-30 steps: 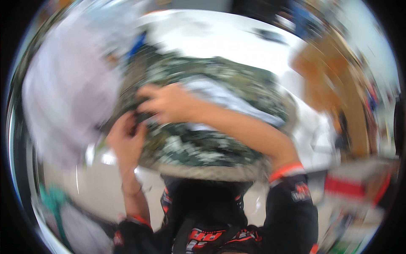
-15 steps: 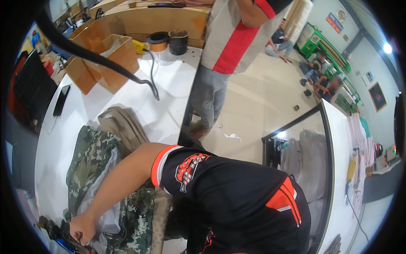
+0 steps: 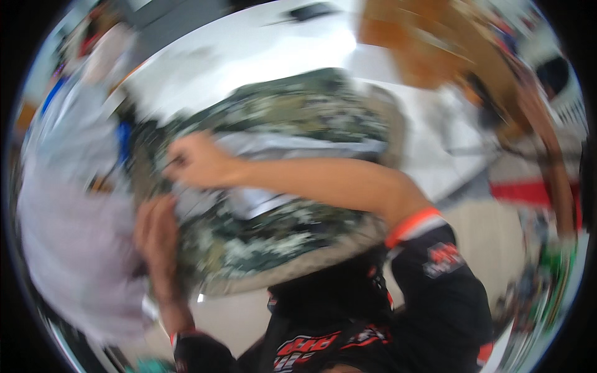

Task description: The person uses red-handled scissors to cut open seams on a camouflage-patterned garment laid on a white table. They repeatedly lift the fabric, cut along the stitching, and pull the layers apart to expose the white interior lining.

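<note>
A camouflage garment point(image 3: 298, 118) in green, brown and white lies spread on the white table, with a pale lining point(image 3: 267, 146) showing along its middle. My right hand point(image 3: 202, 160) is closed in a pinch above the garment's left end; a small dark bit shows at the fingertips, too blurred to name. Just below and left of it, my left hand point(image 3: 157, 230) has its fingers bent together at the garment's edge, and the cloth seems caught in them. Beige dotted fabric point(image 3: 298, 264) runs along the near side. Motion smears the whole picture.
A pale, bulky covered pile point(image 3: 74, 217) stands close on the left. Towards the back of the white table point(image 3: 249, 59) are a dark flat device point(image 3: 311, 11) and a cardboard box point(image 3: 404, 56). Another person's arm point(image 3: 547, 137) reaches in at the right.
My view has swung left and down, so the garment and pile fill more of it. My left hand has come into sight beside the right, which stays closed over the garment.
</note>
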The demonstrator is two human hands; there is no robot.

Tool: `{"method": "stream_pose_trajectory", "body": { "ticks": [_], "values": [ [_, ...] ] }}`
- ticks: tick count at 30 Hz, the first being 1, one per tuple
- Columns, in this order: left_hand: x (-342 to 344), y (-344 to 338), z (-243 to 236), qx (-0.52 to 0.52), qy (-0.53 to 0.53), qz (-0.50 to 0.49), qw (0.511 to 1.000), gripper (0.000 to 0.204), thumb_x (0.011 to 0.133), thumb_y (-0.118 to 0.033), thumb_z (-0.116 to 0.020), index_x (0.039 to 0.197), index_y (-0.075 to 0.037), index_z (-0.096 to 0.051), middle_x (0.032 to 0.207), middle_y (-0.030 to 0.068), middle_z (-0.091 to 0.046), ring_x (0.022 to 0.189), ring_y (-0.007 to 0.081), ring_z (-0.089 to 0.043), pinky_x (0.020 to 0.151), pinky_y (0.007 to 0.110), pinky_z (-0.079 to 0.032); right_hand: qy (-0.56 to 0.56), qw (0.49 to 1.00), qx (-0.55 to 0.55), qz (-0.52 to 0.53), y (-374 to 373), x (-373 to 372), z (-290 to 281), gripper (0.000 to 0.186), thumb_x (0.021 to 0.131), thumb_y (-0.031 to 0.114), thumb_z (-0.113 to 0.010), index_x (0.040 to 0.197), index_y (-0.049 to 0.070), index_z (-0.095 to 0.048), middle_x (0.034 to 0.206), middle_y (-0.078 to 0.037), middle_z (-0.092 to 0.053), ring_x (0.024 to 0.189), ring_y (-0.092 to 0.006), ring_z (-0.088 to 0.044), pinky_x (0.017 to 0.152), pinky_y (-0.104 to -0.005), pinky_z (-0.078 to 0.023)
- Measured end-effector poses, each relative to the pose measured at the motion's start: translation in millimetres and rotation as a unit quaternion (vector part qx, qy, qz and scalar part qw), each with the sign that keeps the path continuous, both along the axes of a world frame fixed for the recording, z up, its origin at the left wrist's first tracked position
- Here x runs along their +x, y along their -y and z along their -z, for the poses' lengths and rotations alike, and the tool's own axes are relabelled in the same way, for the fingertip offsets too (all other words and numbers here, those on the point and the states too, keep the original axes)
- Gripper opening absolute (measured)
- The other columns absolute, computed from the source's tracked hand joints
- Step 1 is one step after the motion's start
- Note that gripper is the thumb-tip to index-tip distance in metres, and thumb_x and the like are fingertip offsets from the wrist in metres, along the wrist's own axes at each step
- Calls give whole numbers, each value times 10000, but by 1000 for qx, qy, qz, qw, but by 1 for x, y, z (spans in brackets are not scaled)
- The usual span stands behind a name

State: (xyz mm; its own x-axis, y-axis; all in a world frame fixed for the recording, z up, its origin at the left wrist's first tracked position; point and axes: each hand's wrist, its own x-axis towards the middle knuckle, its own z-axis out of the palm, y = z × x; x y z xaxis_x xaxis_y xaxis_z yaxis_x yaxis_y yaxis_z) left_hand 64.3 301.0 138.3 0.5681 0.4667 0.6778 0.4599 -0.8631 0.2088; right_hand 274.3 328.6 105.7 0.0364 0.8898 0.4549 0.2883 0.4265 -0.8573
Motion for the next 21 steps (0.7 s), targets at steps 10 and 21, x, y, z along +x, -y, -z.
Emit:
{"method": "stream_pose_trajectory", "body": {
  "ticks": [10, 21],
  "values": [
    [-8, -8, 0, -427, 240, 122, 864, 91, 949, -24, -747, 1023, 25, -728, 950, 48, -752, 785, 94, -664, 703, 230, -534, -6, 997, -73, -29, 21, 3, -33, 346, 841, 300, -813, 955, -9, -710, 805, -131, -705, 693, -205, -636, 687, -353, -525],
    [-10, -53, 36, -336, 161, 64, 926, 250, 1046, -195, -600, 1141, 15, -697, 1094, 89, -683, 925, 154, -602, 843, 302, -478, -34, 985, -10, -170, 1, -5, -23, 476, 1064, 371, -474, 887, -6, -703, 751, -126, -701, 562, -237, -648, 506, -369, -505]
  ]
}}
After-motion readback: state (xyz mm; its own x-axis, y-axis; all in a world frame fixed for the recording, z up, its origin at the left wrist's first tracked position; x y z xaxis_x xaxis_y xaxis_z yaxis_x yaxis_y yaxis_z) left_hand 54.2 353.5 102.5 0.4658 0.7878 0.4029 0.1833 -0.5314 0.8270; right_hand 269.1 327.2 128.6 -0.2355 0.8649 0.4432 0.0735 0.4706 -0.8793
